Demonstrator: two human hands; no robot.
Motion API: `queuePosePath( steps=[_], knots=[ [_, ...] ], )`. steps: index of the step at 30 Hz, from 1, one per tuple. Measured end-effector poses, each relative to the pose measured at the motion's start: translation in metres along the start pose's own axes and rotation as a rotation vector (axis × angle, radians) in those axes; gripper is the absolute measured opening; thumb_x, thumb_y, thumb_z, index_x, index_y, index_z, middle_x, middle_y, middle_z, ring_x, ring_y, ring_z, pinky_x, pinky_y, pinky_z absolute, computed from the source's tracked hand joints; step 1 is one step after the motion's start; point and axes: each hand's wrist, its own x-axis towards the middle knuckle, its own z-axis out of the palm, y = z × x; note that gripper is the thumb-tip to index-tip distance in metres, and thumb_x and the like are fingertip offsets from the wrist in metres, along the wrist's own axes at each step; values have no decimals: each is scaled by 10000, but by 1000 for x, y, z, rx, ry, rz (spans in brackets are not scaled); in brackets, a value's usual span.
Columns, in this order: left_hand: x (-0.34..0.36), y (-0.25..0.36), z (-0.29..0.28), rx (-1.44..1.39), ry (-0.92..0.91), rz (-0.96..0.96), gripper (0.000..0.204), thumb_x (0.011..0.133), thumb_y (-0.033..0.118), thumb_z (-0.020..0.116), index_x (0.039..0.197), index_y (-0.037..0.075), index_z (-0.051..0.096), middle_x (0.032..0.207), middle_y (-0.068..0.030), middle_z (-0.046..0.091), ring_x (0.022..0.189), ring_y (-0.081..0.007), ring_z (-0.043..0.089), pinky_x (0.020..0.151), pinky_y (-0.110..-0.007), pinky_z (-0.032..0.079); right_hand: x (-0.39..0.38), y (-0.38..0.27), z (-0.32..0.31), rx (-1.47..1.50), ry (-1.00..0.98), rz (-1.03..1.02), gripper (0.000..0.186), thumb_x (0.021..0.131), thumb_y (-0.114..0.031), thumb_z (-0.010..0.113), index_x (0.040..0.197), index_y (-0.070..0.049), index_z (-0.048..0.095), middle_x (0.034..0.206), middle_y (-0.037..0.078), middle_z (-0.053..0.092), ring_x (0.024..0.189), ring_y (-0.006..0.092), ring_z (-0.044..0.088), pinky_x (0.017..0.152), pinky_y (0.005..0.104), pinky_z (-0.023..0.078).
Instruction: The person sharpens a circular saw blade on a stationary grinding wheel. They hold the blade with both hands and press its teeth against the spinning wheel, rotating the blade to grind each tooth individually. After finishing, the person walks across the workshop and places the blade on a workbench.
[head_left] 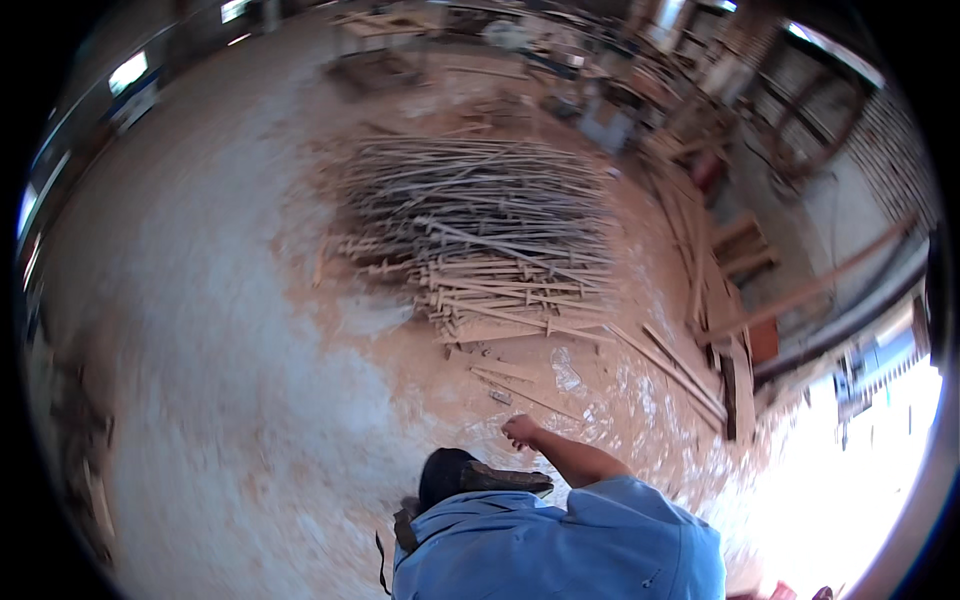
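My right hand (520, 431) hangs in front of my blue shirt (560, 545), its arm bare below the sleeve. Its fingers are loosely bent and a little apart, with nothing visible in them. Nearest to the hand, on the floor, are a small grey block (500, 397) and a few thin loose sticks (525, 390). Beyond these lies a wide, low pile of long wooden sticks (500, 220), grey toward the back and paler at the near end. My left hand and forearm are out of sight. A dark trouser leg (445, 478) and a brown shoe (508, 479) show below me.
Long boards (690, 385) lie on the floor to the right, near a slanting beam (810, 293) and a brick wall (890, 150). A wooden table (385, 30) stands at the back. Dusty concrete floor (220, 350) stretches to the left. Bright light enters at lower right.
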Motion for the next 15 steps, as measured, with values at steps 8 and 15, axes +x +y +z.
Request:
queuePosePath(
  steps=[8, 15],
  knots=[
    [408, -76, -123, 227, 255, 583, 374, 774, 503, 577, 627, 160, 594, 509, -42, 582, 422, -254, 534, 386, -401, 367, 132, -165, 122, 173, 88, 253, 283, 858, -246, 509, 917, 12, 607, 787, 130, 638, 521, 255, 609, 434, 395, 511],
    [659, -59, -294, -391, 411, -9, 175, 709, 143, 530, 693, -31, 526, 576, -110, 529, 488, -170, 499, 438, -353, 378, 227, -528, 228, 265, -54, -50, 306, 886, -256, 526, 974, 24, 613, 837, 130, 645, 560, 213, 608, 480, 349, 513]
  ],
)
